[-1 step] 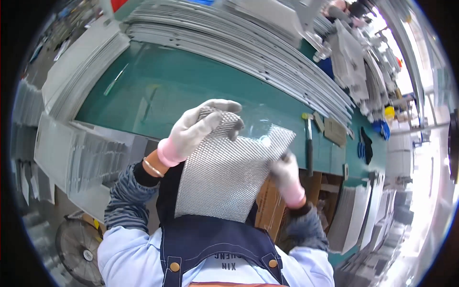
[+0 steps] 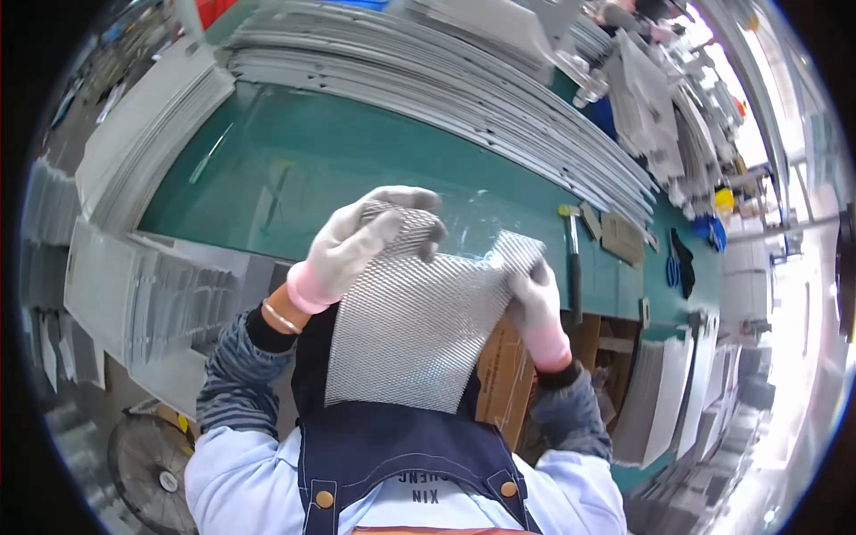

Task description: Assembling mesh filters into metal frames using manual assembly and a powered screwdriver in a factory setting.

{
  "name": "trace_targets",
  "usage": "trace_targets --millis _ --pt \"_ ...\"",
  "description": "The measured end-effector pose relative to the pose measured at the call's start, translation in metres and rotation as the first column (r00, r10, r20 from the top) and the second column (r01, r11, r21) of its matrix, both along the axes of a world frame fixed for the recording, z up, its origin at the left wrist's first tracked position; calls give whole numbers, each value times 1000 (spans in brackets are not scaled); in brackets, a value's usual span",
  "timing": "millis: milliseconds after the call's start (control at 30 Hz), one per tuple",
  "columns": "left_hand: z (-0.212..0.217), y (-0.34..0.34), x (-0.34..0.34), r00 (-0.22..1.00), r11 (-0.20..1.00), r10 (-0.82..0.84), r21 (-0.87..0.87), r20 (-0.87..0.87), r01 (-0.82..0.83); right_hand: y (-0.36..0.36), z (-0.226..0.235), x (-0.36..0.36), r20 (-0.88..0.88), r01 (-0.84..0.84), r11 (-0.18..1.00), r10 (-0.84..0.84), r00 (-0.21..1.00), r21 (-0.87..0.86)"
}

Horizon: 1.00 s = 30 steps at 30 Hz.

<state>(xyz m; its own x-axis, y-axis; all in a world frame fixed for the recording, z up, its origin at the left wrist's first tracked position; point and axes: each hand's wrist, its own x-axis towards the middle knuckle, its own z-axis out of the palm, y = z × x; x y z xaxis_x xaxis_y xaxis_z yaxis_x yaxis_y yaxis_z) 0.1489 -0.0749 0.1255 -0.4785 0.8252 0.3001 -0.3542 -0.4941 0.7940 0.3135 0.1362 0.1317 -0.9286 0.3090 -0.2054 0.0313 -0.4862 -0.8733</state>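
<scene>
A silvery metal mesh sheet [image 2: 406, 330] is held up in front of my dark apron, its lower edge against the bib. My left hand [image 2: 366, 236], in a white glove with a pink cuff, grips the sheet's upper left corner, thumb in front and fingers over the top. At the upper right corner my right hand [image 2: 537, 303], gloved alike, is closed on the edge; its fingertips are partly hidden by the mesh. The sheet's top edge dips between the two raised corners. Clear shiny film [image 2: 473, 223] shows just beyond that edge.
Behind the green table [image 2: 339, 134] surface lie long stacked metal strips [image 2: 428, 102]. A hammer [image 2: 573, 259] lies to the right, near tan blocks [image 2: 621, 239] and blue-handled scissors [image 2: 673, 267]. Stacked panels [image 2: 143, 143] stand at left, a fan [image 2: 165, 477] at lower left, a cardboard box [image 2: 504, 379] below.
My right hand, blurred before, has moved up slightly onto the sheet's right edge and now shows sharply. My left hand and the mesh have shifted a little to the left.
</scene>
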Motion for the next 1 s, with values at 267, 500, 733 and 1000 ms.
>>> trace_targets --millis 267,500,733,1000 --pt "8 -45 -57 389 481 488 -132 -781 -867 -13 -18 -20 -107 163 677 -124 986 718" --pt "30 57 -14 453 731 -360 -548 -816 -406 21 -26 -24 -146 -31 822 138 980 569" --pt "-26 90 -25 336 738 -373 -496 -865 -457 285 -40 -8 490 -622 -29 -588 644 783" --pt "-33 99 -31 410 567 -508 -653 -757 -502 303 -56 -19 583 -728 -29 -578 571 685"
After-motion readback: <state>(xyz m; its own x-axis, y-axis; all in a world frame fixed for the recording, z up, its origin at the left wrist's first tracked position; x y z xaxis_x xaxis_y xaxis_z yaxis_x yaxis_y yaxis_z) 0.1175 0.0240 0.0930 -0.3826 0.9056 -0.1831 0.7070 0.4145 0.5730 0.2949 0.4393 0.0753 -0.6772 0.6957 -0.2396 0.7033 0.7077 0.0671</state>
